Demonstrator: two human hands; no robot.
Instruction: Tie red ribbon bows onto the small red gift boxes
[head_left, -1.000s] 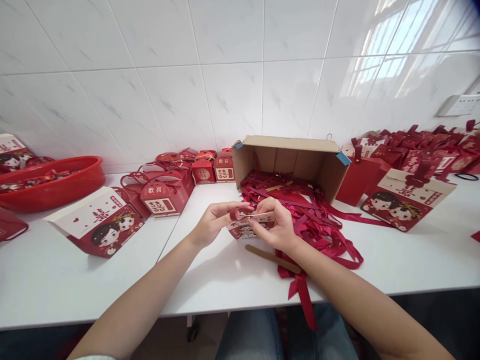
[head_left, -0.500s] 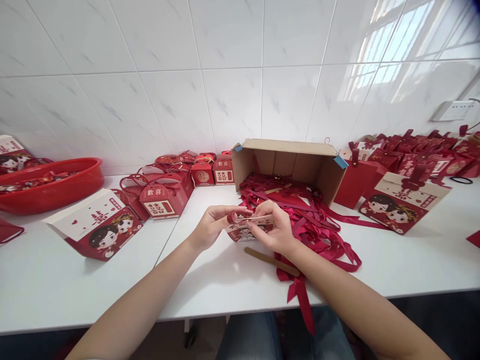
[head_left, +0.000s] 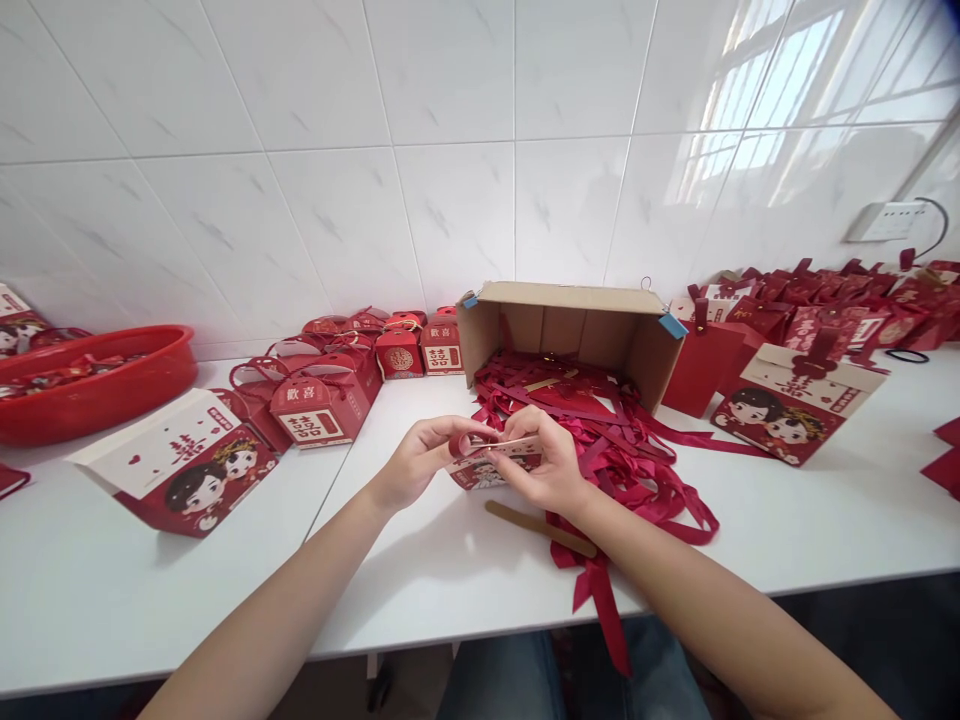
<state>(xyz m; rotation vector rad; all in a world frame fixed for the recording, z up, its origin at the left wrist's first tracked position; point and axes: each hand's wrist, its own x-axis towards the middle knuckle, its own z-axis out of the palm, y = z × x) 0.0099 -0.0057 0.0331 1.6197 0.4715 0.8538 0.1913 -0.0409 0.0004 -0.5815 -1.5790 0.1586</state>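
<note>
Between my hands, near the middle of the table, is a small red and cream gift box (head_left: 474, 474) with a printed cartoon figure. My left hand (head_left: 412, 462) pinches a red ribbon loop (head_left: 466, 445) at the box's top edge. The fingers of my right hand (head_left: 546, 460) are closed on the right side of the box's cream top, close to a small gold-coloured fastener. My fingers hide part of the box. Just in front of it lies a flat tan strip (head_left: 536, 527), its right end resting by loose red ribbons (head_left: 645, 480).
An open cardboard box (head_left: 570, 292) lies on its side, red ribbons spilling out. Cartoon gift boxes stand left (head_left: 187, 465) and right (head_left: 795, 405). Handled red boxes (head_left: 322, 400) sit back left beside a red basin (head_left: 142, 370). Many finished-looking bags (head_left: 825, 300) crowd the right.
The view has shifted slightly, so the surroundings sit a little further left. Both hands stay at the box's top, the fingers moving only slightly around the ribbon loop.
</note>
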